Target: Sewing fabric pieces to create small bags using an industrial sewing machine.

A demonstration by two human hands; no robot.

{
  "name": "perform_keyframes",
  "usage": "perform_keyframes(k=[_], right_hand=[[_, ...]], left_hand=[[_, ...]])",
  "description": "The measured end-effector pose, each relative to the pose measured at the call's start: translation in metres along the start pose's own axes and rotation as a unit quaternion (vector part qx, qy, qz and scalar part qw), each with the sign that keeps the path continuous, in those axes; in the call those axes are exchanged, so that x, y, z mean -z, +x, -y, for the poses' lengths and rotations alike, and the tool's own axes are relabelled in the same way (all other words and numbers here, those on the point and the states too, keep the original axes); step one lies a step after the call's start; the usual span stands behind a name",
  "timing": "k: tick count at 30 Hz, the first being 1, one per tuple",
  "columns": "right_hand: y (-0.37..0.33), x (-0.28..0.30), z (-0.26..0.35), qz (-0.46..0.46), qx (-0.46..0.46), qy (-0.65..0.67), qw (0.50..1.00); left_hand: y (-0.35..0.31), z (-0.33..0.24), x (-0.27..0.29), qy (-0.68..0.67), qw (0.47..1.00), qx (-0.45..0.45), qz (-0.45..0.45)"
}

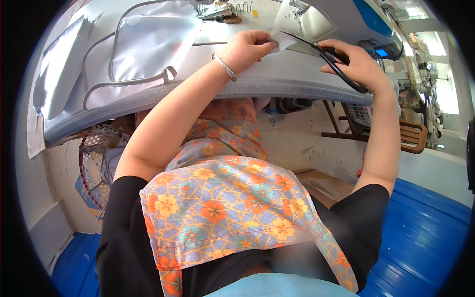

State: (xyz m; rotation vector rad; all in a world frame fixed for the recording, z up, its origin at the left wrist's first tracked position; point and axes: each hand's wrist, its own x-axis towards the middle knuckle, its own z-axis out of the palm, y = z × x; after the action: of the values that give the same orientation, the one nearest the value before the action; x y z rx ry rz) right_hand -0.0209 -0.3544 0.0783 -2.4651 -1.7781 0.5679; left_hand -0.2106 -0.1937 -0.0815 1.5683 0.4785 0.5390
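Observation:
My left hand (pixel 248 51) is closed in a pinch on a small white piece of material (pixel 285 42) above the table. Black-handled scissors (pixel 342 77) are in my right hand (pixel 361 63), with my fingers through and around the handles. The scissor blades point left, toward the white piece, and their tips are close to its upper edge. Whether the blades touch it I cannot tell. Left of my hands lies a shiny whitish sheet (pixel 148 42) with a grey trim along its border.
A white and blue sewing machine (pixel 363 24) stands at the right of the table. Metal parts and scraps (pixel 217 11) lie at the back. A ruler strip (pixel 208 91) runs along the front edge. Below are a mesh basket (pixel 94 158) and a wooden chair (pixel 413 137).

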Motion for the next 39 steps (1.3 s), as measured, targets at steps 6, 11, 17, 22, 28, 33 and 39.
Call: perform_keyframes(k=[6,11,17,22,28,33,39], right_hand=[[0.000,0.004,0.004,0.023,0.037,0.053,0.998],[-0.003,-0.016,-0.012,-0.057,-0.020,0.076,0.995],[0.021,-0.087,-0.051,-0.195,-0.023,-0.035,0.980],[0.038,-0.097,0.037,-0.272,0.062,0.097,0.955],[0.085,-0.110,0.066,-0.154,0.112,0.474,0.860],[0.129,-0.098,0.058,-0.319,0.163,0.111,0.927],[0.155,-0.101,0.066,-0.323,0.187,-0.033,0.927]], left_hand=[[-0.002,-0.002,0.002,0.042,0.999,-0.010,-0.002],[-0.004,-0.005,0.001,-0.031,0.999,0.017,-0.021],[-0.001,0.012,-0.001,0.067,0.964,-0.181,-0.183],[-0.009,0.009,0.002,-0.084,0.981,-0.093,-0.147],[-0.025,-0.006,0.010,-0.298,0.947,-0.029,-0.111],[-0.056,-0.026,0.027,-0.048,0.995,-0.043,-0.076],[-0.068,-0.053,0.051,0.273,0.935,-0.225,-0.038]])
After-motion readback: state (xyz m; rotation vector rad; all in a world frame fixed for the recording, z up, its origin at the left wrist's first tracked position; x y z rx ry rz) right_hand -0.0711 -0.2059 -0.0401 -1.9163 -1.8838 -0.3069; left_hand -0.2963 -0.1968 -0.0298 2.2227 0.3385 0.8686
